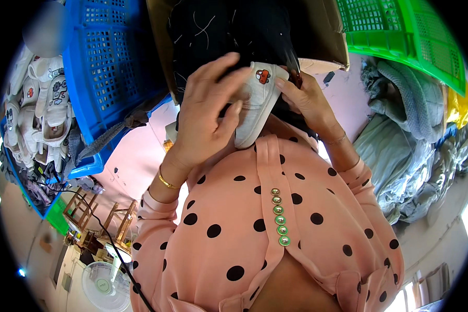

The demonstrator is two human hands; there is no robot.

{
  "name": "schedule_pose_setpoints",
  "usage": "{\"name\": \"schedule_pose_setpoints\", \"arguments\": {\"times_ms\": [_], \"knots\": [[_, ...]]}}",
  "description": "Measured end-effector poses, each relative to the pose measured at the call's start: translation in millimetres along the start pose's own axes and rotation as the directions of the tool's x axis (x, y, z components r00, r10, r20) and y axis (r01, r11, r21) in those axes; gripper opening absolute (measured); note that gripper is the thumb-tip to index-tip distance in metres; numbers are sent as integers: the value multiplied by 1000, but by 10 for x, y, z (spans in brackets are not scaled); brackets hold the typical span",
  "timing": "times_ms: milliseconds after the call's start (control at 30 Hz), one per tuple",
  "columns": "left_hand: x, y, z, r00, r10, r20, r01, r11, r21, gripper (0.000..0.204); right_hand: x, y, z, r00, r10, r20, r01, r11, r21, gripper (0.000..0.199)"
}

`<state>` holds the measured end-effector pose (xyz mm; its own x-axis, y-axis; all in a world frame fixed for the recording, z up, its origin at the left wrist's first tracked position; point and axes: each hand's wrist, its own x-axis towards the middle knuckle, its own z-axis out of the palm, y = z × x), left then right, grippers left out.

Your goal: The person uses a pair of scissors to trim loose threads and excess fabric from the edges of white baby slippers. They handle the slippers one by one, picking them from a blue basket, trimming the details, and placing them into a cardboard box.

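A small off-white cloth shoe [257, 106] with an orange car patch near its upper end is tilted over my lap. My right hand [312, 101] grips its right edge, thumb on the fabric. A slim pointed tool with a reddish-brown grip [296, 78], perhaps thread snips, is also in that hand; most of it is hidden. My left hand [208, 104] is at the shoe's left side, fingers apart and slightly blurred, with the fingertips near the fabric. Whether they touch it, I cannot tell.
A blue plastic crate [106, 67] stands on the left, beside a pile of similar shoes [47, 104]. A cardboard box [322, 31] and a green crate [426, 41] are at the far right. Grey and white fabric bundles [400, 151] lie on the right. A fan [105, 286] is lower left.
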<state>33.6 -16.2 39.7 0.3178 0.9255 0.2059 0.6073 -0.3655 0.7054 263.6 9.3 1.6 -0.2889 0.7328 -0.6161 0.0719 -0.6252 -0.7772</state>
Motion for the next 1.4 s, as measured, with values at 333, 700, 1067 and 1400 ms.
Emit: {"name": "schedule_pose_setpoints", "arguments": {"times_ms": [333,700,1067,1400], "knots": [[312,-267,197,924,213,316,-212,976,-37,21,78,175,-49,983,-182,2,179,968,-176,46],[164,-213,274,974,103,200,-67,982,-178,9,-346,-138,-269,834,-529,158,404,390,-827,35],[145,-98,276,983,88,159,-60,984,-170,13,-364,-289,-213,837,-453,305,391,107,-914,49],[120,-79,303,985,-102,140,142,939,-313,7,-396,-354,-156,783,-512,354,396,-27,-918,45]]}}
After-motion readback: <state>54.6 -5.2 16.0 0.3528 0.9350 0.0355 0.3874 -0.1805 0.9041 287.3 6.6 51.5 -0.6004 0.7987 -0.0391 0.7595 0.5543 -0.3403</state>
